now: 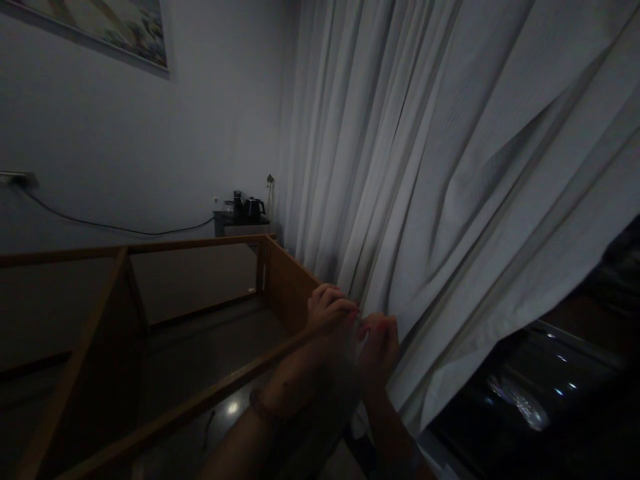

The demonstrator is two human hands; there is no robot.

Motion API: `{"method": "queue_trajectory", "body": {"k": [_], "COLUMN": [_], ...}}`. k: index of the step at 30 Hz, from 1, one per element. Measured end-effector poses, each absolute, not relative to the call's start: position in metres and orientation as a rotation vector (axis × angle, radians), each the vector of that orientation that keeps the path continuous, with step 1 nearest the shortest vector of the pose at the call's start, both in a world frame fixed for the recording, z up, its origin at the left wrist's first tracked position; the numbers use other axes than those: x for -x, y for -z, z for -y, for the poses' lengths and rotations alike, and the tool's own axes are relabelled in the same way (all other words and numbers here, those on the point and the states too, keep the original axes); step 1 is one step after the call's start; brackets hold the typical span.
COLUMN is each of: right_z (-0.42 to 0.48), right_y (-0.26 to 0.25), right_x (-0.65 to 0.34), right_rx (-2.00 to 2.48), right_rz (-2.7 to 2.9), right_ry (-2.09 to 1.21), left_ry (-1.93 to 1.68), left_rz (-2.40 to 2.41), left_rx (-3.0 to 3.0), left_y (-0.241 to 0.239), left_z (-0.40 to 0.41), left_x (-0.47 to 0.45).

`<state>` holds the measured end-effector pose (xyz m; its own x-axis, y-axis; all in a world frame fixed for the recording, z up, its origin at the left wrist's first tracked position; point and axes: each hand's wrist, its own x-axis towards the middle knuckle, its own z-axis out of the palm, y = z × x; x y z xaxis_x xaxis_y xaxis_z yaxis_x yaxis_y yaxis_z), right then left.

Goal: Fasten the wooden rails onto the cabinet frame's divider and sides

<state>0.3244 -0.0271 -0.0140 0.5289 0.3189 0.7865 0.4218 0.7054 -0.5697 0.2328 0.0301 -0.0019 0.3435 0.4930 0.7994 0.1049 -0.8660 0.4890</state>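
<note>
A pale grey curtain [450, 167] hangs in heavy folds across the right half of the dim room. My left hand [327, 313] is closed, its fingers pinching the curtain's edge low down. My right hand [377, 347] sits just beside it to the right, also closed on the same fabric edge. Both hands have red-painted nails. A bracelet circles my left wrist. The two hands nearly touch each other, close above a rail of the wooden frame.
A wooden frame [150, 287] of thin boards stands to the left and below my arms. A small table with a dark kettle [253, 208] is in the far corner. A cable runs along the wall. A dark window pane [540, 393] shows at the lower right.
</note>
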Motion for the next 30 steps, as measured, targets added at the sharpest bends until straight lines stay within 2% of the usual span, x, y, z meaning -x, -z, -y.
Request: {"method": "queue_trajectory", "body": {"k": [11,30], "right_z": [0.038,0.046], "right_y": [0.011,0.011], "right_x": [-0.336,-0.343], "right_rx": [0.898,0.905], "right_rz": [1.221,1.149], "right_ry": [-0.028,0.039], "left_ry": [-1.349,-1.343], "left_rz": [-0.63,-0.691], "left_rx": [-2.416,-2.467], "left_y": [-0.007,-0.006], "left_z": [-0.036,-0.034], "left_x": [-0.224,-0.225]}}
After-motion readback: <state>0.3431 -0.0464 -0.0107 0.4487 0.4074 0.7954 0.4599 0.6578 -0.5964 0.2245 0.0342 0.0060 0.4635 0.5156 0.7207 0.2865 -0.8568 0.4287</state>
